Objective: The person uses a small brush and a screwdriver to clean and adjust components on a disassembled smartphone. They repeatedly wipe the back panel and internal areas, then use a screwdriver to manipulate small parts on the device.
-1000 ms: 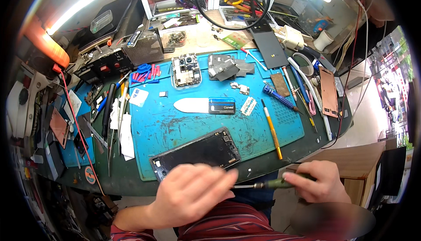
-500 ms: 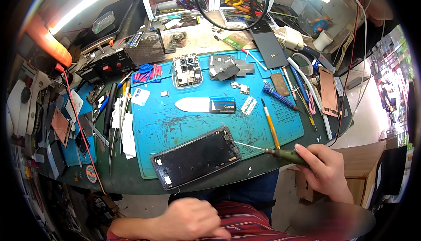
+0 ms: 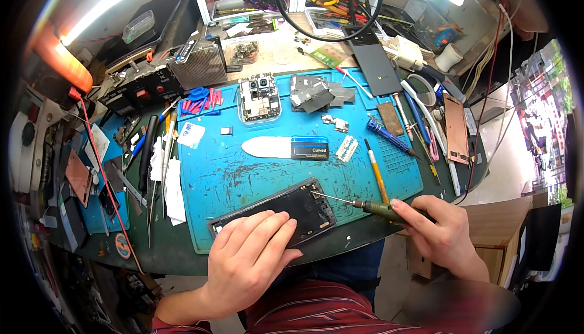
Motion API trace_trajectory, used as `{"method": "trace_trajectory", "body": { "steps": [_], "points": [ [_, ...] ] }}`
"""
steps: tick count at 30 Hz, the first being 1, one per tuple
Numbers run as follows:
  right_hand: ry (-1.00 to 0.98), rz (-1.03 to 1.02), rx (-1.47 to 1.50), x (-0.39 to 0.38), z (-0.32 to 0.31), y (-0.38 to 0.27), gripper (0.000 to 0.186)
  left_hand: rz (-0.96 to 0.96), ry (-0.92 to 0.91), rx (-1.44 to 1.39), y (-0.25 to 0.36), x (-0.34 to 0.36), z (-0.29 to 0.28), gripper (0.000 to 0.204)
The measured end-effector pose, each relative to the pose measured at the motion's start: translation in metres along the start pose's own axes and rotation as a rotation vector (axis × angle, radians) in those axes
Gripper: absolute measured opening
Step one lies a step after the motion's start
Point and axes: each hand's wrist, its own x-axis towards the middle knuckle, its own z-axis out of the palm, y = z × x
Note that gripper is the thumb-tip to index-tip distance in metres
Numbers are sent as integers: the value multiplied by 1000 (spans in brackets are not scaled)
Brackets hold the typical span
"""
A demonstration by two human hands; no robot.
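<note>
The right hand (image 3: 441,227) has its fingers clamped around the handle of a green-handled tool (image 3: 386,210), whose thin metal shaft points left, its tip over the upper right corner of a black phone frame (image 3: 304,215); contact there is too fine to tell. The left hand (image 3: 249,255) lies palm down over the frame's near left part, fingers side by side, thumb apart.

The frame sits slantwise at the near edge of a scuffed blue work mat (image 3: 219,179), partly overhanging onto the dark green tabletop (image 3: 365,230). Beyond it, an open stretch of mat runs up to a white-bladed curved spatula (image 3: 267,147) and a perforated metal strip (image 3: 347,148). Just right of the frame, an orange-yellow pen-shaped tool (image 3: 377,173) stands close above the shaft, narrowing the room on that side; the mat left of the frame is wider, up to white paper (image 3: 174,191).

The tabletop's near edge curves just in front of the striped shirt (image 3: 310,309), leaving a slim green margin. Farther out, a power supply (image 3: 143,94) bounds the left, tool shelves (image 3: 304,6) the back, and past the right edge stand a wooden cabinet (image 3: 499,227) and pale floor (image 3: 508,151).
</note>
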Motion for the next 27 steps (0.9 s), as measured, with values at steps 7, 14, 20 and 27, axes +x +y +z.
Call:
{"method": "trace_trajectory", "body": {
  "steps": [7, 14, 20, 27],
  "points": [
    [-2, 13, 21, 0, 1, 0, 62, -17, -2, -5, 0, 0, 0, 49],
    [14, 13, 26, -2, 3, 1, 61, -19, -1, 10, 0, 0, 0, 48],
    [41, 34, 28, -2, 6, 1, 59, -22, -34, 19, 1, 1, 0, 56],
    [142, 106, 89, -3, 6, 2, 63, -15, -190, 237, 8, 22, 3, 74]
  ]
}}
